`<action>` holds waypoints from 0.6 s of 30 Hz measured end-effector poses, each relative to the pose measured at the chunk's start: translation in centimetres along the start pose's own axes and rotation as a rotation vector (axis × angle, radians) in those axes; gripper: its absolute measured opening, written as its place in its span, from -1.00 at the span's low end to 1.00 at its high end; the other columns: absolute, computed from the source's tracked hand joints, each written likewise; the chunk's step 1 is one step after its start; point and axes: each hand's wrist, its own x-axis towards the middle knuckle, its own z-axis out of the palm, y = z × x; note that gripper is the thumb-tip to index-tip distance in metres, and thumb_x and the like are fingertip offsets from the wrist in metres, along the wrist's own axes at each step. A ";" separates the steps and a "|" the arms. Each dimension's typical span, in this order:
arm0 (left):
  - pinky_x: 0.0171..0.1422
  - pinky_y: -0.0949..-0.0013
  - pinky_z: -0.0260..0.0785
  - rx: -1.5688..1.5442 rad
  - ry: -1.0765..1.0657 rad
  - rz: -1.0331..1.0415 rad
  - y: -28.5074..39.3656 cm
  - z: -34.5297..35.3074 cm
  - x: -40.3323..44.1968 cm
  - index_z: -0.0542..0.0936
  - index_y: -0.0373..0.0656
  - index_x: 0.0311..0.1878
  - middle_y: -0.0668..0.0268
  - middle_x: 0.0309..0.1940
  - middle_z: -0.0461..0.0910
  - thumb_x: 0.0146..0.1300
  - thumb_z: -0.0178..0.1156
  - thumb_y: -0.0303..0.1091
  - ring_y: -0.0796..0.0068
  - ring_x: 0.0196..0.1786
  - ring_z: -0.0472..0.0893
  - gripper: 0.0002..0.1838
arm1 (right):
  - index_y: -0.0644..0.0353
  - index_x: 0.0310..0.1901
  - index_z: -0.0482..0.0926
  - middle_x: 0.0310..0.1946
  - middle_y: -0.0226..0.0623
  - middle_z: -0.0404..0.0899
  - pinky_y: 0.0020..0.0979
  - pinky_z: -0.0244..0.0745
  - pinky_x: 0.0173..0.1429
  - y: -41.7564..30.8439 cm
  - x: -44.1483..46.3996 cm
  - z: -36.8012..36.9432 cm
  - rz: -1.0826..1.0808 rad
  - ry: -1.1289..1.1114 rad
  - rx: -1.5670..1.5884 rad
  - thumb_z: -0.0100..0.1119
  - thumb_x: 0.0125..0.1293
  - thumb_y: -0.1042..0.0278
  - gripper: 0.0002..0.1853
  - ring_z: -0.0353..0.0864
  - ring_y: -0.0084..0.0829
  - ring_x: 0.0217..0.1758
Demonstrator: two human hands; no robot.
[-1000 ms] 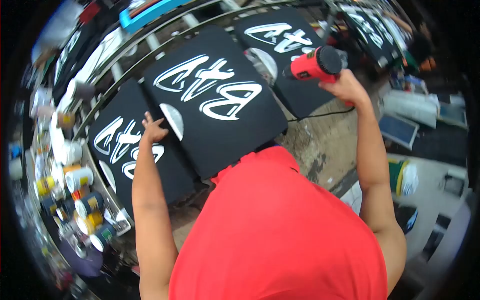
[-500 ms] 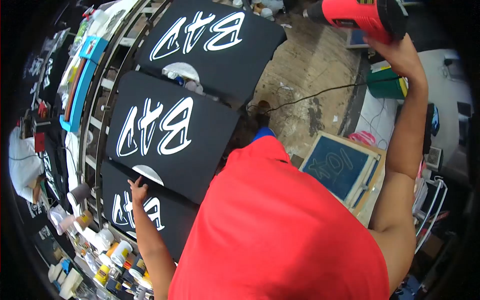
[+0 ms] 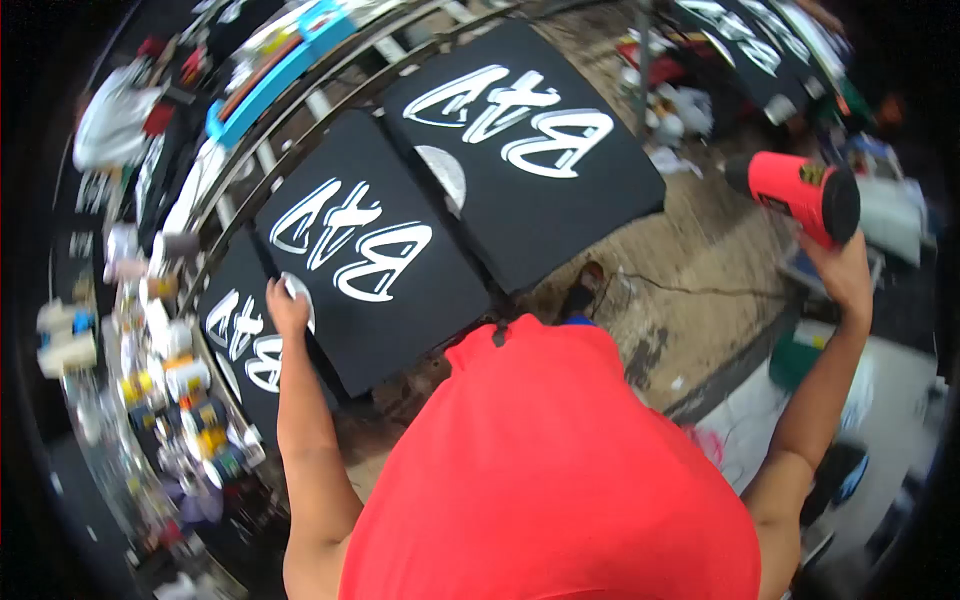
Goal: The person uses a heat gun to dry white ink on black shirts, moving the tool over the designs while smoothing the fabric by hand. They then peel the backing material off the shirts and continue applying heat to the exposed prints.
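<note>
My right hand [image 3: 842, 272] is wrapped around the handle of a red and black heat gun [image 3: 805, 190], raised at the right with its black nozzle pointing left. My left hand [image 3: 288, 310] reaches down at the left, fingers slightly apart, at the white half-round neck patch [image 3: 307, 303] of the middle black shirt [image 3: 440, 295]. Whether the fingertips press on the cloth is unclear. A second black shirt [image 3: 620, 200] lies flat beyond it, and a third black shirt [image 3: 262, 408] is partly behind my left forearm. All three carry white brush-style lettering.
A metal rail [image 3: 228, 208] runs along the shirts' far left side, with a blue tray [image 3: 262, 105] beyond it. Several jars and tubs [image 3: 185, 378] crowd the left. A dark cord [image 3: 700, 290] crosses the floor, near a green bin [image 3: 797, 358]. More printed black shirts [image 3: 745, 60] appear at top right.
The view has turned, so the shirts appear rotated and the heat gun lower in the picture. My right hand still holds it. My left hand stays by the middle shirt's neck, its fingers less spread.
</note>
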 end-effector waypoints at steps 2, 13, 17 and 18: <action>0.61 0.04 0.17 0.015 -0.041 0.121 7.6 -1.7 -1.9 0.54 -0.36 0.28 -0.22 0.43 0.37 0.10 0.19 -0.43 -0.15 0.49 0.36 -0.40 | 0.32 0.10 0.65 -0.03 -0.22 0.75 -0.32 0.51 0.18 3.0 4.3 -0.3 -0.060 -0.053 -0.011 0.44 0.21 0.43 -0.59 0.68 -0.38 0.01; 0.66 -0.18 0.07 0.259 -0.561 0.127 29.9 3.7 -0.7 0.17 -0.14 0.62 0.14 0.64 0.14 0.16 0.39 -0.10 -0.05 0.66 0.11 -0.01 | 0.37 -0.05 0.70 -0.20 -0.18 0.78 -0.30 0.55 0.08 2.9 17.4 2.1 -0.214 -0.299 0.041 0.47 0.15 0.48 -0.68 0.70 -0.41 -0.15; 0.67 -0.17 0.05 0.317 -0.522 0.080 30.6 5.8 3.2 0.17 -0.14 0.62 0.19 0.64 0.14 0.18 0.37 -0.20 -0.02 0.67 0.10 -0.05 | 0.32 0.02 0.67 -0.11 -0.15 0.76 -0.25 0.54 0.12 2.5 19.9 4.1 -0.320 -0.251 0.040 0.50 0.12 0.47 -0.60 0.70 -0.33 -0.07; 0.67 -0.16 0.04 0.381 -0.547 0.100 30.8 5.8 4.1 0.16 -0.14 0.62 0.21 0.65 0.14 0.18 0.36 -0.26 0.00 0.67 0.10 -0.05 | 0.37 0.02 0.63 -0.11 -0.09 0.74 -0.20 0.54 0.12 1.5 20.4 4.3 -0.303 -0.274 0.028 0.55 0.12 0.38 -0.55 0.70 -0.24 -0.05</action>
